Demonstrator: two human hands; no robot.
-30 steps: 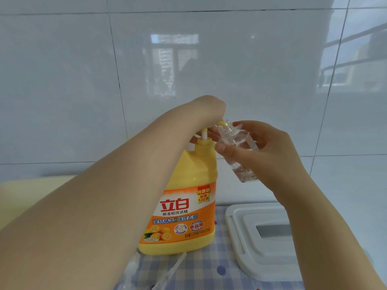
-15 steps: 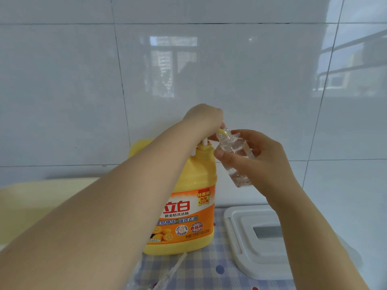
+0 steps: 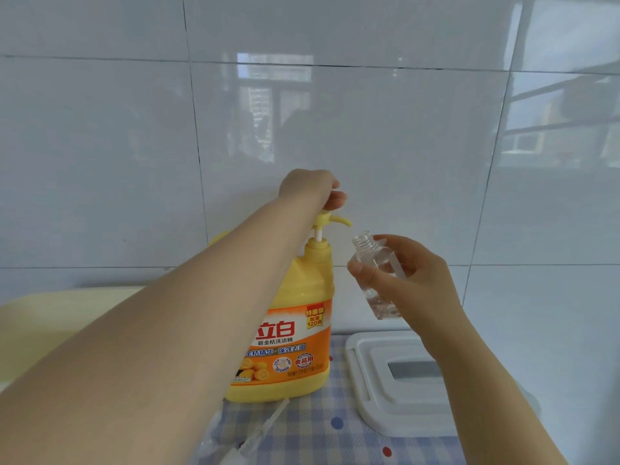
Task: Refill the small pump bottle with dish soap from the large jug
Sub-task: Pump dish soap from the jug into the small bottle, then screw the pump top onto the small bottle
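Wall: large glossy white tiles (image 3: 369,129), dark grout lines, window reflections in the glaze. Worktop covered by a blue-and-white checked cloth (image 3: 318,427) with coloured dots. On the cloth: yellow soap jug (image 3: 295,337), orange label, upright, pump head (image 3: 330,219) raised, spout pointing right. White plastic lid (image 3: 375,391) lies just right of the jug. Pale yellow tray (image 3: 50,317) at left, against the wall. Clear pump tube (image 3: 268,427) lies on the cloth below the jug.

Left hand (image 3: 310,189) over the pump head, fingers curled downward, touching its top. Right hand (image 3: 412,280) holds the small clear bottle (image 3: 374,263), uncapped, tilted, fingers and thumb wrapped around it, mouth below and just right of the spout, apart from it.
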